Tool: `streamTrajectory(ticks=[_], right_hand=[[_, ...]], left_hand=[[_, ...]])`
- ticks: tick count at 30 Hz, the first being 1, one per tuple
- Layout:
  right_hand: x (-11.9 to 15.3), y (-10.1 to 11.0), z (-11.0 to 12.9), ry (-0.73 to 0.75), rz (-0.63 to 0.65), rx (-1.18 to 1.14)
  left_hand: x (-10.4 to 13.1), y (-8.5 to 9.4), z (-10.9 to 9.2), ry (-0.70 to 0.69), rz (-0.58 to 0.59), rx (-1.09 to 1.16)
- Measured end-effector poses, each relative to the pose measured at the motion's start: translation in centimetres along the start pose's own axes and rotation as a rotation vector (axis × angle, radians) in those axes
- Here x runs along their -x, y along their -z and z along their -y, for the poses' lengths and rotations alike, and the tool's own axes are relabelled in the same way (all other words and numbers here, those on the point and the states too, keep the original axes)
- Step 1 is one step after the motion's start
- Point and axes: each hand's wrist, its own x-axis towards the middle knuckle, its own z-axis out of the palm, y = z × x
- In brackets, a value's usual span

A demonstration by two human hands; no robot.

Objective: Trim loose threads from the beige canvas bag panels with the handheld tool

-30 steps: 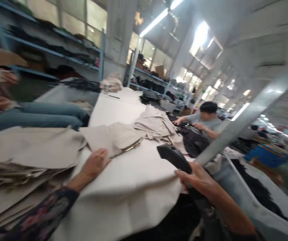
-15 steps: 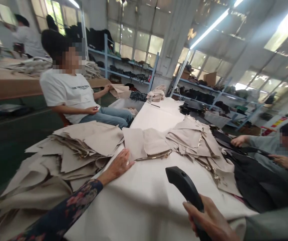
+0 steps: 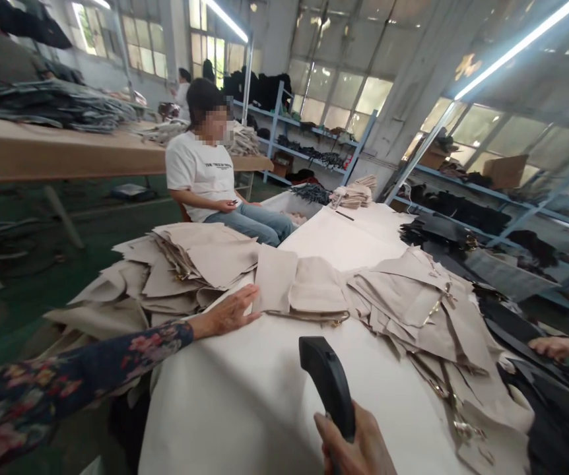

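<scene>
My left hand (image 3: 228, 312), in a dark floral sleeve, lies on the white table with its fingers stretched out. Its fingertips are at the left edge of a flat beige fabric piece (image 3: 275, 280). Beside that piece lies a folded beige fabric piece (image 3: 317, 284) with a metal zipper along its near edge. In the lower middle, my right hand (image 3: 364, 442) is wrapped round the handle of a black handheld scanner (image 3: 328, 369). The scanner's head points up and left, above the table and short of the beige pieces. The lower handle is out of frame.
Heaps of beige fabric pieces lie left (image 3: 205, 257) and right (image 3: 413, 297), the right one with metal zippers. A co-worker's hand (image 3: 554, 348) touches black fabric (image 3: 556, 402). A seated person (image 3: 200, 175) is beyond the left heap. The white table (image 3: 364, 231) stretches toward blue shelves (image 3: 277, 125).
The view has swung right. The scanner in my right hand has moved left, nearer the beige pieces. My left hand stays by the flat piece. The seated person's raised fabric is no longer visible.
</scene>
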Motion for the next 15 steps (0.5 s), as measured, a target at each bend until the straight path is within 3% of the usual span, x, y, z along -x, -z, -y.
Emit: streamTrajectory(ticks=[9,15], right_hand=[[-2.5,-2.5,3.5,-0.026,0.134,0.003],[-4.9,-4.3,6.7,0.001,0.112,-0.005]], left_hand=[[0.0,-0.1,0.2,0.006,-0.009,0.048],[-0.1,-0.2,0.4,-0.005,0.01,0.055]])
